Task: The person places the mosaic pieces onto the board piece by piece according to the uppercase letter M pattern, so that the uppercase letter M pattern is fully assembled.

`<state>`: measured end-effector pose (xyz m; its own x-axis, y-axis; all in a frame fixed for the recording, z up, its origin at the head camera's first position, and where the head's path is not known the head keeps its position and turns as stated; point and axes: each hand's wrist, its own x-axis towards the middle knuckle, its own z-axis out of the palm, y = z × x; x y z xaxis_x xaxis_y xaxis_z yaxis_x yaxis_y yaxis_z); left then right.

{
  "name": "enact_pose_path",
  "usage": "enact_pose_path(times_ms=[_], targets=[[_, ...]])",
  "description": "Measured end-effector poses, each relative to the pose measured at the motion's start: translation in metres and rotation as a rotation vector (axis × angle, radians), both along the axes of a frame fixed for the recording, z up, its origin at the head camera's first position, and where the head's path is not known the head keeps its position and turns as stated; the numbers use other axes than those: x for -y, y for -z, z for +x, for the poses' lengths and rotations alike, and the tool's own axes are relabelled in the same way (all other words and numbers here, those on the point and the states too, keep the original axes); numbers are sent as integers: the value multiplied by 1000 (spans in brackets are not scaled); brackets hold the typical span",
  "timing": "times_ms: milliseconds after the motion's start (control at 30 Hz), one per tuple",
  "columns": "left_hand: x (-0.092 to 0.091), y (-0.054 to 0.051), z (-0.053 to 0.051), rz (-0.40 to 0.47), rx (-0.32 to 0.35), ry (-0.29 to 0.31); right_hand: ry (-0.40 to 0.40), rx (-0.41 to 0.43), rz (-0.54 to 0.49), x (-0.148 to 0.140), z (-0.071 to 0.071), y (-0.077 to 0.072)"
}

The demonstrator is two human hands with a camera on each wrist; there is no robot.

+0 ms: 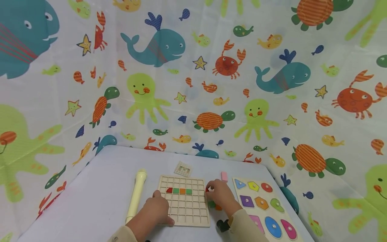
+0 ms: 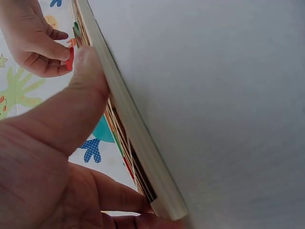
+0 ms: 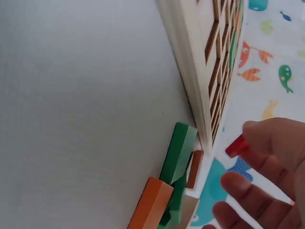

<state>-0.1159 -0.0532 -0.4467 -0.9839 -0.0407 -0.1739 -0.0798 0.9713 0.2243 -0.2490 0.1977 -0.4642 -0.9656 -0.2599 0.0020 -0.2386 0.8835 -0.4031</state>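
A wooden grid board (image 1: pixel 184 217) lies on the table, with a row of red (image 1: pixel 169 190), green (image 1: pixel 176 191), orange (image 1: pixel 182 191) and green (image 1: pixel 188 191) pieces in its upper cells. My left hand (image 1: pixel 156 209) holds the board's near left corner, thumb along the near edge and fingers at the left side. Just off the right edge, my right hand (image 1: pixel 222 195) pinches a small red block (image 3: pixel 236 145) between thumb and finger. Beneath that hand, loose green (image 3: pixel 178 152) and orange (image 3: pixel 151 202) blocks lie beside the board, partly hidden in the head view.
A pale yellow stick (image 1: pixel 137 191) lies left of the board. Behind it is a small card with a grid pattern (image 1: pixel 183 169). A pink block (image 1: pixel 224 176) and a shape puzzle board (image 1: pixel 255 194) lie to the right. Some black object (image 1: pixel 223 225) sits near the right wrist.
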Motion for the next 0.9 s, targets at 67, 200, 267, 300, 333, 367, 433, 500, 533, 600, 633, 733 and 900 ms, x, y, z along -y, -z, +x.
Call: enact_pose_path(times_ms=[67,200,267,300,333,367,433,500,533,600,633,733,900], targets=[[0,0,0,-4,3,-5,-17,4,-53,1,2,-2],[0,-1,0,-3,10,-11,-53,5,-153,2,9,-3],[-1,-2,0,-2,12,-12,-65,-2,-192,3,12,-2],[-1,-2,1,-1,12,-12,-66,-4,-210,4,13,-2],[-1,-2,0,-4,12,-11,-65,-8,-224,5,13,-2],[0,-2,0,-6,10,-10,-62,-12,-236,6,14,-2],[0,-2,0,-8,6,-9,-55,-18,-255,8,15,-2],[1,0,-1,-11,1,-7,-51,-20,-272,10,15,-2],[1,1,-1,-13,0,-6,-49,-20,-277,11,15,-2],[1,2,-2,-13,-6,-5,-45,-15,-284,14,16,-2],[2,3,-2,-14,-8,-4,-43,-9,-289,15,16,-1],[2,4,-3,-4,-12,-6,-42,1,-301,19,17,0],[2,7,-4,12,-22,-4,-81,-7,-324,22,18,1]])
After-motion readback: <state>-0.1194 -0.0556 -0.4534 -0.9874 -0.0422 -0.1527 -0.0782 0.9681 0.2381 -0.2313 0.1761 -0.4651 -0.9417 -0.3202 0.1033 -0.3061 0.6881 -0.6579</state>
